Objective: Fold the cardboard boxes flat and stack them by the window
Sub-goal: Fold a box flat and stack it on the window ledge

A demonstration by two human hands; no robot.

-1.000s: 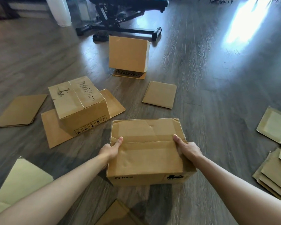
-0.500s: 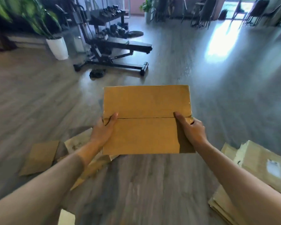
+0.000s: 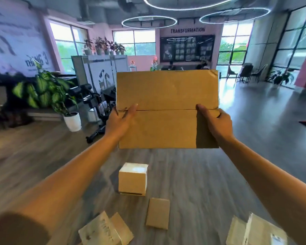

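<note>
Cardboard litters the near floor: flattened pieces [image 3: 157, 213] at the bottom edge and, just beyond them, a small box [image 3: 132, 179] not yet folded, so the job looks far from done. Up at chest height, the large box [image 3: 167, 110] is off the floor, its flap seam facing the person. The left hand [image 3: 119, 121] and right hand [image 3: 216, 122] grip opposite sides, thumbs on the seam, likely keeping the flaps shut. Far back, the windows [image 3: 134, 43] wait.
</note>
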